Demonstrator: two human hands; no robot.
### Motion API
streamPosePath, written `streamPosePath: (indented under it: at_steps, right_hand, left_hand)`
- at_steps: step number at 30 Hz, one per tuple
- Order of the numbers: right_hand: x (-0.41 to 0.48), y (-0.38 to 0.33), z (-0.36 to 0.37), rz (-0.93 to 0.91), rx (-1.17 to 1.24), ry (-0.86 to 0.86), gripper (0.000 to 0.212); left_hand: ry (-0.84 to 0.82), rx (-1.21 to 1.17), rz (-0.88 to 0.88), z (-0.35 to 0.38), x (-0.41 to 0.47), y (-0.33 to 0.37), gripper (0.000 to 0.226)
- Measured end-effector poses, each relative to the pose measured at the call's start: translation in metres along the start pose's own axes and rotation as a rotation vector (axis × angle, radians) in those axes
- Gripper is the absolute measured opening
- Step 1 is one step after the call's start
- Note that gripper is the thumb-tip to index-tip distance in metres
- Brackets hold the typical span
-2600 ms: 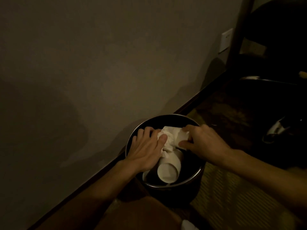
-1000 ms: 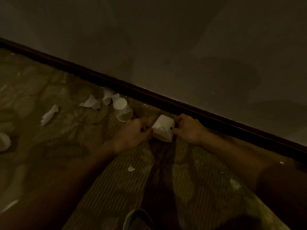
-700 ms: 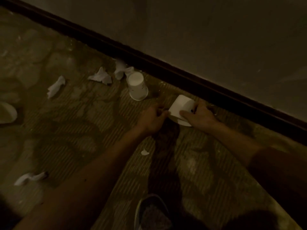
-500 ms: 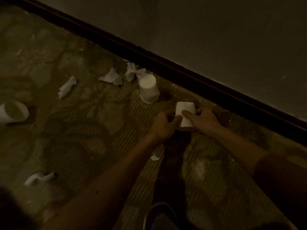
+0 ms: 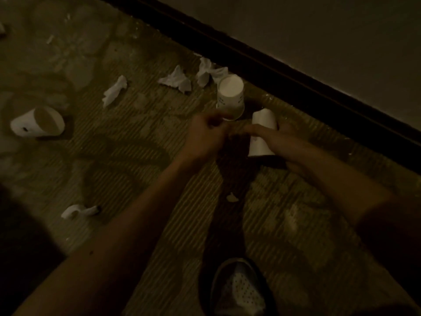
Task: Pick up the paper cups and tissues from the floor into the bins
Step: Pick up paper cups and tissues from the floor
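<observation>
Right grip [image 5: 280, 139]: clamped round a paper cup [image 5: 263, 118], fingers across its side, low over the floor [image 5: 136, 156] by the skirting board [image 5: 296, 83].
Left grip [image 5: 205, 135]: blurred, fingers curled; cannot tell if it holds anything.
Nearest litter: 1 upturned cup [image 5: 230, 96] just beyond the left grip.
Still down: a 3rd cup [image 5: 37, 122] on its side, 4 tissues [image 5: 115, 90].
Risk: a hard squeeze may crush the thin cup.
Risk: a hasty left reach could tip the upturned cup away.
Risk: no bin in view, so a loose hold may drop the cup.

One camera sits on the person's head, looking forward and down, close above the floor [image 5: 136, 156] beside the wall [image 5: 319, 30].
</observation>
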State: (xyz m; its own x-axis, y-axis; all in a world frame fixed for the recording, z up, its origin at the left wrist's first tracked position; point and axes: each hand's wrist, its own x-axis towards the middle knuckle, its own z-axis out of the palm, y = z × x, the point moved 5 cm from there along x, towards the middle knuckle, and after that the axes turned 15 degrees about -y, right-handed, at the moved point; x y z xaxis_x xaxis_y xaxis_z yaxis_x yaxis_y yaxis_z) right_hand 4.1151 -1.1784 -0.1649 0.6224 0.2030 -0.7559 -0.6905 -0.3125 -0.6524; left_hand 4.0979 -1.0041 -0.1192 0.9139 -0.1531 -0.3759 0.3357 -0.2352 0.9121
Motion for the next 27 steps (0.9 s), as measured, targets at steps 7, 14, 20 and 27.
streamPosePath:
  at_steps: [7, 14, 20, 27]
  right_hand:
    - [0.001, 0.002, -0.003, -0.026, 0.174, -0.073, 0.086]
    - [-0.002, -0.002, -0.006, -0.1, 0.339, -0.206, 0.042]
    - [-0.005, -0.013, -0.004, -0.205, 0.53, -0.295, 0.025]
    - [-0.005, -0.027, 0.018, -0.271, 0.623, -0.393, 0.037]
  left_hand:
    - [0.148, 0.479, 0.127, -0.024, 0.034, 0.037, 0.073]
    - [-0.03, 0.556, 0.094, -0.011, 0.059, 0.024, 0.073]
    - [0.135, 0.325, 0.133, -0.022, 0.042, 0.023, 0.05]
    - [0.037, 0.062, -0.052, -0.024, 0.015, -0.002, 0.038]
